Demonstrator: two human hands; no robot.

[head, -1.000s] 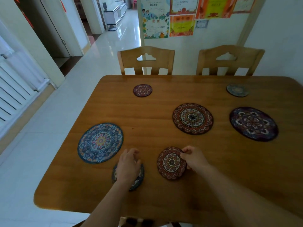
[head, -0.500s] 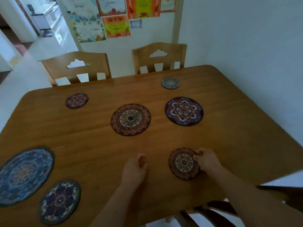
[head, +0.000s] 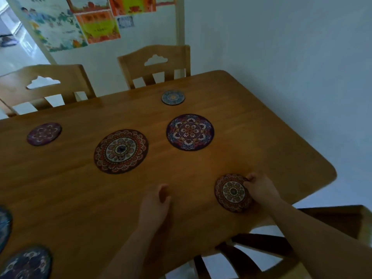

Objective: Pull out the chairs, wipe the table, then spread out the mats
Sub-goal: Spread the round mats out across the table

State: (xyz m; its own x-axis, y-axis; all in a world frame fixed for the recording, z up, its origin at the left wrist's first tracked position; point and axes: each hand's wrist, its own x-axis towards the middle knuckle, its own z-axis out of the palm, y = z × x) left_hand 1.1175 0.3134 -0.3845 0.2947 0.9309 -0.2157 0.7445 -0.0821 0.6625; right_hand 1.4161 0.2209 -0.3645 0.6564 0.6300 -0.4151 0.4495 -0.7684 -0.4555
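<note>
Seven round mats are seen on the brown wooden counter (head: 251, 121). Four of them are small and three are big.

One small red mat (head: 231, 193) lies near the right front edge of the counter. It is pinched at its right rim by the right hand (head: 259, 188), with the fingers (head: 248, 183) curled on the edge. The mat lies flat on the wood.

The left hand (head: 155, 206) is held over the bare wood, well apart from that mat. Its fingers look loosely bent and nothing is held in them, though the hand is a bit blurred.

A big red mat (head: 121, 151) is set in the middle of the counter. A big purple mat (head: 190, 132) is set just to its right. A small blue-grey mat (head: 173, 97) is placed near the far edge. A small dark purple mat (head: 44, 134) is placed at the far left. A small dark blue mat (head: 26, 262) is cut off at the bottom left corner. A big blue mat (head: 4, 226) is only partly seen at the left edge.

Three wooden chairs are seen. Two chairs (head: 153, 65) (head: 44, 85) are stood at the far side. One darker chair (head: 261, 250) is seen under the near right corner.

The wall (head: 281, 47) is plain white. Bright paper posters (head: 96, 19) are stuck on it at the top left. A shiny pale floor (head: 12, 57) is seen far left.
</note>
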